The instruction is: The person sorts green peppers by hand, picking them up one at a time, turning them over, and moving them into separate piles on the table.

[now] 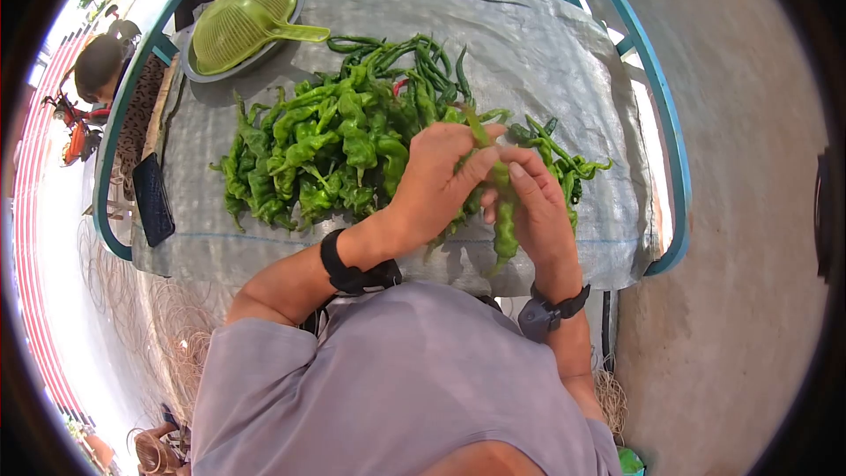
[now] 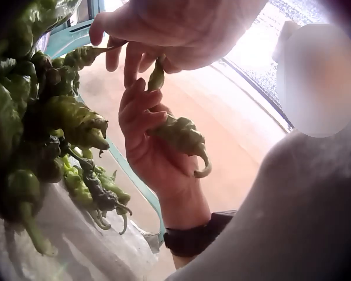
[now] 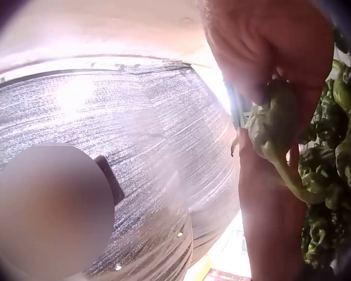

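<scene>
A wrinkled green pepper (image 1: 504, 234) is held upright between both hands over the front of the pile. My right hand (image 1: 542, 216) grips it along its body, with the curved stem end pointing down toward me. Thumb and fingers of my left hand (image 1: 432, 181) pinch at the upper, paler end. In the left wrist view the pepper (image 2: 184, 137) shows past the right hand's fingers, which hide part of it. The right wrist view shows its bent stem close up. Just beyond the hands lies a heap of green peppers (image 1: 308, 141).
Thin dark green chillies (image 1: 432, 57) lie behind the heap, and a smaller group of peppers (image 1: 564, 159) to the right. A green strainer (image 1: 242, 26) sits in a metal bowl (image 1: 189, 62) at back left. A phone (image 1: 153, 198) lies at the left edge of the sheet-covered table (image 1: 564, 44).
</scene>
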Demonstrator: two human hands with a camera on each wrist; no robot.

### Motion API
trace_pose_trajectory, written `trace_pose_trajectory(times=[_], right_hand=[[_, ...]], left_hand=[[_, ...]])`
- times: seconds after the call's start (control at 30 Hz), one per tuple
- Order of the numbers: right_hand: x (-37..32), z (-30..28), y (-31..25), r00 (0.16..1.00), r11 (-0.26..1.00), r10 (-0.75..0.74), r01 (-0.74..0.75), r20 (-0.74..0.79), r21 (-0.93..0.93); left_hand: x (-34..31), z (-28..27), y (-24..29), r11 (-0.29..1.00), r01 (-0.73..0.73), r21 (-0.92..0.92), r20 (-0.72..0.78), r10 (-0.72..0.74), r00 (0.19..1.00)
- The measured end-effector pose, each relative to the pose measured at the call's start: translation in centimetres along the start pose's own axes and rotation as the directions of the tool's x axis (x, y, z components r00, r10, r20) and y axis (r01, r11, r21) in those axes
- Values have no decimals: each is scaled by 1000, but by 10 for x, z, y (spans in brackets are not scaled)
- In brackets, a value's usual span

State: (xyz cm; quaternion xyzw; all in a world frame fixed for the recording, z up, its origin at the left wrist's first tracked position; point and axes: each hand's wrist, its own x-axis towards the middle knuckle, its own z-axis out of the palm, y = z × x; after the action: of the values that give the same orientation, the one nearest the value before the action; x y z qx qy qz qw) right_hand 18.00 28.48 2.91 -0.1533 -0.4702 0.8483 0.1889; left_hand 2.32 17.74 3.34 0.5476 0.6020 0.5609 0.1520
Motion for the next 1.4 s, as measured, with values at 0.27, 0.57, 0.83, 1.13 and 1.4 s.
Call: trace_pose_trajectory(times=[0.27,0.57,0.83,1.13,1.4], right_hand=[[-9,-1,-1,962,960,274,-272,-13,61],[-24,1,-4,970,869,185,-237,-159,-435],[-24,6,2,971,835,190,-239,-147,-495],[-5,-40,-12,809,-45,-582,-132,-81,-990],[48,-68,-4,852,-383,-515,-124,100,-916]], left_hand=[[2,-11,3,922,250,-297,-124,-297,947],[4,-10,-5,922,299,-247,-109,-332,937],[2,-7,1,976,208,-64,-88,-213,973],[4,-2,-11,913,29,406,-51,-9,999],[-3,0,-17,886,-70,458,35,61,998]])
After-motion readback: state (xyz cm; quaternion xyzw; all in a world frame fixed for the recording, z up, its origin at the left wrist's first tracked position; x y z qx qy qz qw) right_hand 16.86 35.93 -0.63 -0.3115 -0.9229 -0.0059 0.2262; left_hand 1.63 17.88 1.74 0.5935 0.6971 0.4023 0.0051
